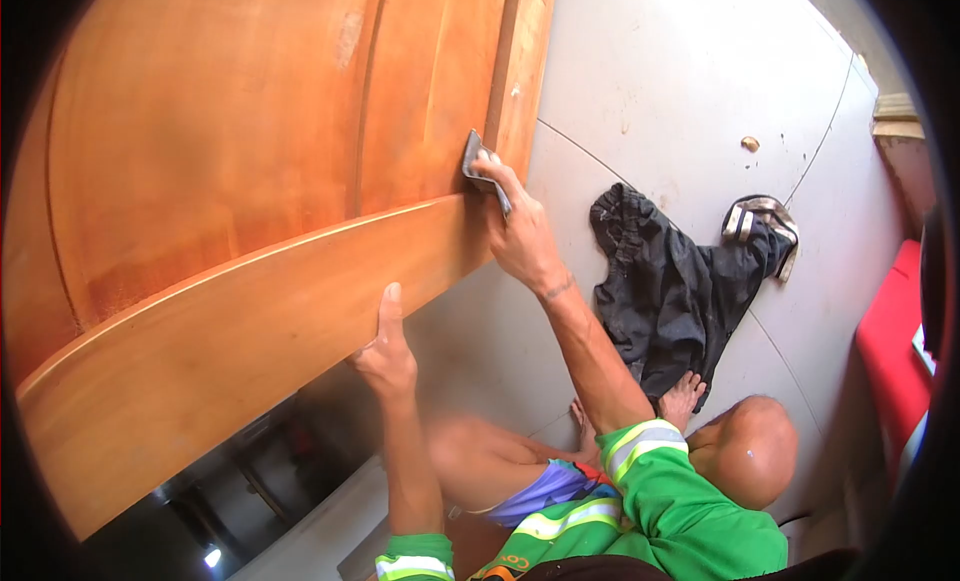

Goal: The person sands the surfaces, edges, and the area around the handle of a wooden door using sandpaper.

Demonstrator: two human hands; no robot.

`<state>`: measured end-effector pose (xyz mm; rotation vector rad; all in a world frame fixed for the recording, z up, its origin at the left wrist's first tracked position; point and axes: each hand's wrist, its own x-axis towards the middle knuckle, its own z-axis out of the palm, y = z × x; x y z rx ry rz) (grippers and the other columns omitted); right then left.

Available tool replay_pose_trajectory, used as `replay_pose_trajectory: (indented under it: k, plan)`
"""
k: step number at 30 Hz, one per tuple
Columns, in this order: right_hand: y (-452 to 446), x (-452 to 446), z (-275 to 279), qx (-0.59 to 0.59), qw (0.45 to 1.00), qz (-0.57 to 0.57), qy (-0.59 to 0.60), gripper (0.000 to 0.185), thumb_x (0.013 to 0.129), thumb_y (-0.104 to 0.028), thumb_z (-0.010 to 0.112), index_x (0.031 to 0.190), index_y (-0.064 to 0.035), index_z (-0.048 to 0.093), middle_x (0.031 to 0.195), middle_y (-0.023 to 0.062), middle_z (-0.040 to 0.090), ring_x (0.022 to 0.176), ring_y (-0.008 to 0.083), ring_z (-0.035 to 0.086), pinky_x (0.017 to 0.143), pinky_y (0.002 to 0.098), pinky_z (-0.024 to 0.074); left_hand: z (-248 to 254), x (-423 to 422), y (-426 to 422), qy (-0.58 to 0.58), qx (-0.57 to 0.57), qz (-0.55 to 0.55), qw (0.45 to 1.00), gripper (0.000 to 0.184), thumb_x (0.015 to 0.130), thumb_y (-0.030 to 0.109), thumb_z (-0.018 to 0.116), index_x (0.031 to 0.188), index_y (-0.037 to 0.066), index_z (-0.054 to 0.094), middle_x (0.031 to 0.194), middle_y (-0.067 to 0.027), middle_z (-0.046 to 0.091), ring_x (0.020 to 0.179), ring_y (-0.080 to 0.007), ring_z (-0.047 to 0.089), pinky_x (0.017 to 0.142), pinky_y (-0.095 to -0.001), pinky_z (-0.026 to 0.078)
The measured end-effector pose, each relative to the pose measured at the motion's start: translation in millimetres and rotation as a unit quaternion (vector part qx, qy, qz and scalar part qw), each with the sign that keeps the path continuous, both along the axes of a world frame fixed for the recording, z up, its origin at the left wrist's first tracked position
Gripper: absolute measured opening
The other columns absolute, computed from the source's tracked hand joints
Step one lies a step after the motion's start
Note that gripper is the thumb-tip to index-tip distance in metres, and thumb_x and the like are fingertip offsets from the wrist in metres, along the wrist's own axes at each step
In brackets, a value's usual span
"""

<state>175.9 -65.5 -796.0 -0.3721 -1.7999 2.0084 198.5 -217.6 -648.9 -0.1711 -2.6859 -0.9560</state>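
A large orange-brown wooden panel [210, 121] fills the upper left, with a lighter wooden rail [250, 311] along its near edge. My left hand [388, 356] grips the rail's lower edge; the thumb lies on the rail's face and the fingers are hidden behind it. In my right hand [520, 226] is a folded piece of grey sandpaper [472, 161], pressed against the wood at the corner where the rail meets the side strip [520, 81]. The fingers are bent around the sandpaper, and part of it is covered by them.
Crumpled black trousers [665, 291] with a striped cuff lie on the pale tiled floor [640, 61], one bare foot [682, 399] touching them. A small brown bit [750, 143] sits farther off. At the right edge stands a red object [893, 341]. Dark, unclear items lie beneath the rail.
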Motion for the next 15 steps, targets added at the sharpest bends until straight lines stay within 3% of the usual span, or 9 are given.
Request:
replay_pose_trajectory:
  k: [1, 2, 8, 12, 15]
  plan:
    - [-3, 2, 1, -0.037, 0.999, -0.011, 0.005, 0.062, 0.080, 0.015, 0.057, 0.138, -0.0064, 0.057, 0.152, 0.0233, 0.050, 0.139, 0.0377, 0.051, 0.116, 0.0467, 0.0384, 0, 0, 0, 0.000, -0.006, 0.005, 1.000, 0.031, 0.090, 0.007, 0.081, 0.114, -0.007, 0.068, 0.112, -0.0147, 0.070, 0.093, -0.0241, 0.065, 0.085, -0.0404, 0.053]
    - [-3, 4, 2, 0.014, 0.999, -0.047, -0.009, 0.076, 0.076, 0.017, 0.054, 0.147, -0.0072, 0.052, 0.149, 0.0197, 0.056, 0.138, 0.0347, 0.053, 0.115, 0.0447, 0.0400, -1, -1, -1, -0.004, -0.012, 0.012, 1.000, 0.030, 0.090, 0.007, 0.081, 0.113, -0.007, 0.068, 0.110, -0.0147, 0.071, 0.093, -0.0241, 0.065, 0.085, -0.0402, 0.053]
    - [-8, 13, 1, 0.200, 0.978, -0.018, -0.048, 0.080, 0.068, 0.017, 0.055, 0.145, -0.0049, 0.055, 0.149, 0.0185, 0.055, 0.141, 0.0340, 0.051, 0.116, 0.0453, 0.0394, 0, 0, 2, 0.023, -0.024, -0.003, 0.999, 0.026, 0.089, 0.007, 0.081, 0.109, -0.006, 0.070, 0.106, -0.0151, 0.072, 0.090, -0.0255, 0.066, 0.083, -0.0399, 0.053]
    - [-31, 16, 12, 0.089, 0.995, -0.041, -0.030, 0.076, 0.067, 0.019, 0.049, 0.139, 0.0003, 0.058, 0.146, 0.0176, 0.058, 0.142, 0.0353, 0.048, 0.117, 0.0476, 0.0377, 1, 2, 6, 0.020, -0.031, 0.018, 0.999, 0.024, 0.090, 0.009, 0.080, 0.106, -0.006, 0.071, 0.104, -0.0153, 0.074, 0.089, -0.0263, 0.068, 0.082, -0.0407, 0.053]
    - [-27, 20, 69, 0.052, 0.998, -0.028, 0.013, 0.074, 0.067, 0.018, 0.050, 0.138, 0.0006, 0.060, 0.143, 0.0183, 0.060, 0.139, 0.0353, 0.051, 0.118, 0.0480, 0.0369, 3, 4, 12, -0.009, -0.025, 0.021, 0.999, 0.024, 0.091, 0.009, 0.079, 0.107, -0.006, 0.071, 0.105, -0.0159, 0.074, 0.089, -0.0266, 0.068, 0.082, -0.0411, 0.054]
